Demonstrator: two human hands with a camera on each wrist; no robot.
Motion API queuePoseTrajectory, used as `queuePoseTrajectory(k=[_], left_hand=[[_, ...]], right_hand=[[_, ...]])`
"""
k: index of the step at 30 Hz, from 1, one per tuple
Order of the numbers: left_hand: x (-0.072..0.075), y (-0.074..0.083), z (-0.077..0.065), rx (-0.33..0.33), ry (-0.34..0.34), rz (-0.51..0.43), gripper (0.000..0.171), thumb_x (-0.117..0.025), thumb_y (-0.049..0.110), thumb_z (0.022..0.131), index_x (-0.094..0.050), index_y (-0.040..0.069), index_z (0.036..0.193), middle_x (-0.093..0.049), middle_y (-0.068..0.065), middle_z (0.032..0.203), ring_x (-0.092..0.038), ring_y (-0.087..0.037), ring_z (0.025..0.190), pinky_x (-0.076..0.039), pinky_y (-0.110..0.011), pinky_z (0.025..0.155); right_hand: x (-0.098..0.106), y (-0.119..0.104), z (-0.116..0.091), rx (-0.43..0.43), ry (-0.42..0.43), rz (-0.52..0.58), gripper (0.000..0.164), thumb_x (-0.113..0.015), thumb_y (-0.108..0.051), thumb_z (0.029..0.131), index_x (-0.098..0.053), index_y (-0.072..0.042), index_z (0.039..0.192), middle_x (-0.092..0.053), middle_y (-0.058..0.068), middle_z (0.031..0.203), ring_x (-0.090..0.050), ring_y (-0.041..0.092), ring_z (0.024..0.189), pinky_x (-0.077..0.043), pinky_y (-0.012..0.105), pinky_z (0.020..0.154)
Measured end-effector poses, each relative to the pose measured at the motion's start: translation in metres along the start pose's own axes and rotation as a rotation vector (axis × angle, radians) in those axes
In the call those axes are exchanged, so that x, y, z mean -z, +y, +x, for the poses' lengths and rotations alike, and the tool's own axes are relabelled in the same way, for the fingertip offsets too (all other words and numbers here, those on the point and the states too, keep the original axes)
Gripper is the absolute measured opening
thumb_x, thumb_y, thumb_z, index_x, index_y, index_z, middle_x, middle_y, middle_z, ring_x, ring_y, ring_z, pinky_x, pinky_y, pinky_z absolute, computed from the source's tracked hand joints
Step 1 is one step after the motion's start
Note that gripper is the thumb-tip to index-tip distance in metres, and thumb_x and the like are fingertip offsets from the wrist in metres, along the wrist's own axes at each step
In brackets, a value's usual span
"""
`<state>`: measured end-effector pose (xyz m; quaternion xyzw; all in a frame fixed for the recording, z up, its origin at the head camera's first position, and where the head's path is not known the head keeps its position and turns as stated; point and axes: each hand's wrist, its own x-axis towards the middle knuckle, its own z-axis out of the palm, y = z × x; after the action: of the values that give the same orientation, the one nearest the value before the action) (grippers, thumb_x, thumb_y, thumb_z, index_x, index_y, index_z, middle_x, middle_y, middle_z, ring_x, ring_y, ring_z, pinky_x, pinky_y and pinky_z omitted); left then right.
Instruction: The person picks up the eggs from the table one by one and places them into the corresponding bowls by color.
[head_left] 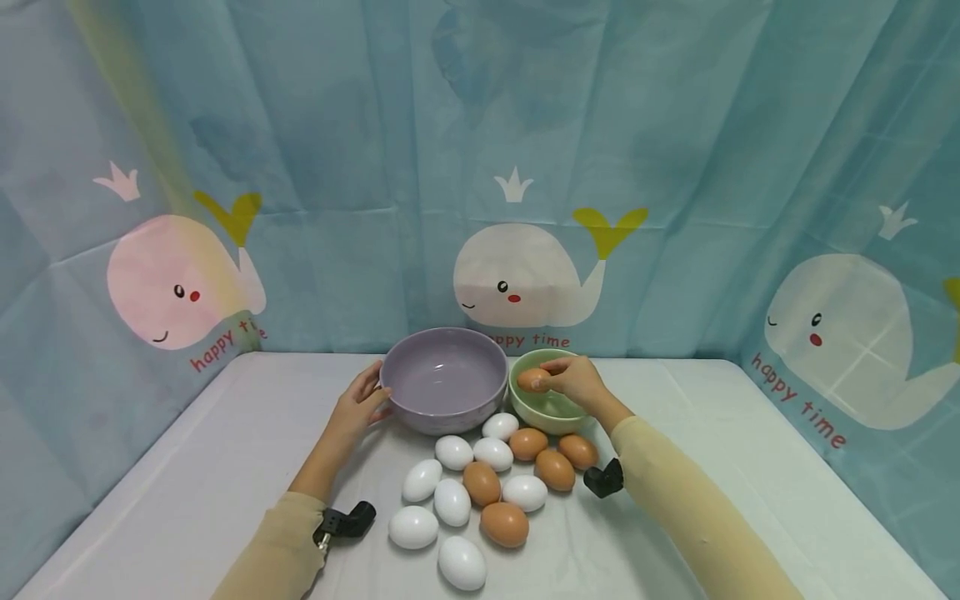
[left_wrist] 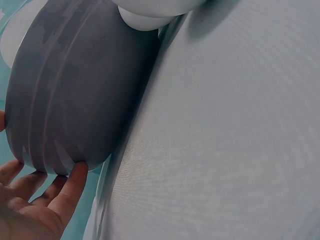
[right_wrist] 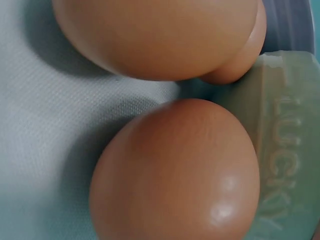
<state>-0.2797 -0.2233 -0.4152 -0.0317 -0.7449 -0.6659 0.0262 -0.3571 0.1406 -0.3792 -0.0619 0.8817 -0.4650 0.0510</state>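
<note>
My left hand rests against the left side of a large purple bowl. The left wrist view has its fingers spread, tips touching the bowl's outer wall. Over the smaller green bowl, my right hand pinches a brown egg between thumb and fingers. The egg is within the bowl's rim in the head view. In the right wrist view, another brown egg lies close beside the green bowl's wall, which bears raised letters; the right hand is almost wholly out of that frame.
On the white tablecloth, several white eggs and brown eggs lie loose in front of the bowls. The two bowls stand side by side near the table's back edge. A blue curtain with whale prints hangs behind and at both sides.
</note>
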Motion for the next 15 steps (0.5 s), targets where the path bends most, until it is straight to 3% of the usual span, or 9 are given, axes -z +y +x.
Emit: queuePoseTrajectory(k=[15], left_hand=[[0.0003,-0.0001,-0.0003,0.0,-0.004,0.007,0.062,-0.047,0.016,0.106,-0.017,0.011,0.16,-0.018,-0.01,0.167,-0.021,-0.031,0.154,-0.054,-0.029,0.102]], right_hand=[[-0.0026,-0.0028,-0.0025,-0.029,0.0,-0.065,0.042,-0.079,-0.027,0.086,-0.071,-0.005,0.121,-0.068,0.014,0.127,-0.06,0.03,0.122,-0.051,0.045,0.104]])
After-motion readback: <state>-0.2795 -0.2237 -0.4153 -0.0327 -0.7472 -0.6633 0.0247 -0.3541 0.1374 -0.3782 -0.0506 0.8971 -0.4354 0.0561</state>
